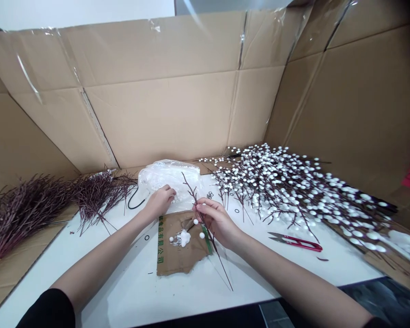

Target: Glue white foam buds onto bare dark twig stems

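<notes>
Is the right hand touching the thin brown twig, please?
Touching. The head view shows the right hand pinching the twig between its fingertips; the stem comes out below the palm.

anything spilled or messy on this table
Slightly. A white blob is smeared on the cardboard scrap, with loose white balls around it, just below the right hand holding a bare twig. Small black rings lie scattered on the white table. Nothing looks broken.

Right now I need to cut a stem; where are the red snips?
In the head view the snips lie on the white table, right of the right hand holding a twig, just before the pile of white-budded branches.
</notes>
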Tool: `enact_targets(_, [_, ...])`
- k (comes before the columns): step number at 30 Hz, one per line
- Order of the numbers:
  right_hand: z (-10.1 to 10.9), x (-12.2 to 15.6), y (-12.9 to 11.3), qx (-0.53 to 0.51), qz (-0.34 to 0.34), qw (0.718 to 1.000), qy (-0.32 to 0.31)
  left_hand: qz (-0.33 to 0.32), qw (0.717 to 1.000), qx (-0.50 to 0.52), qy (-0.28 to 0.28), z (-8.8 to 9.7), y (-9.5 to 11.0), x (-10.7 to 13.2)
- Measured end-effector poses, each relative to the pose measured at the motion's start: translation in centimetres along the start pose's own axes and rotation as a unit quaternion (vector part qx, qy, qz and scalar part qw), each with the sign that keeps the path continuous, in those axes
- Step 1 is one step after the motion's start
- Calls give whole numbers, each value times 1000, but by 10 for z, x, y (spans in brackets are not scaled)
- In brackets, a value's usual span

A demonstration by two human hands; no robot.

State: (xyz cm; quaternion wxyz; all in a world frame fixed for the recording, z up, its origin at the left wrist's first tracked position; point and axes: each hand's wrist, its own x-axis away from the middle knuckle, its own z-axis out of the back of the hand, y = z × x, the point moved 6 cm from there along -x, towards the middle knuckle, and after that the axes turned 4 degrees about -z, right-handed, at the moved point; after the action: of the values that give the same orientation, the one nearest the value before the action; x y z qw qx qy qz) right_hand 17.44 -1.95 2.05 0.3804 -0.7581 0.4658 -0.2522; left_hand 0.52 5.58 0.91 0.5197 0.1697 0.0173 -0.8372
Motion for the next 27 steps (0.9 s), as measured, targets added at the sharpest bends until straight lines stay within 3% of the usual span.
enact_targets(2, [1, -1, 2, -27, -14, 999, -8, -2, 1000, 4, 1, -2, 4, -1])
enact_targets(6, [-6, 0, 4, -70, -52, 992, -94, -1, 1000, 11, 2, -4, 10, -4])
enact_targets(11, [-14, 3, 1, -113, -52, 981, -150, 20, 1000, 16, 6, -4, 9, -7])
enact_targets(19, [-8, 1, 1, -44, -9, 994, -95, 44, 997, 66, 26, 5, 11, -7])
enact_targets(24, [-6, 1, 2, -33, -9, 997, -71, 52, 984, 160, 61, 16, 10, -4])
enact_targets(27, [-7, 3, 1, -22, -3, 997, -79, 69, 965, 237, 87, 25, 19, 8])
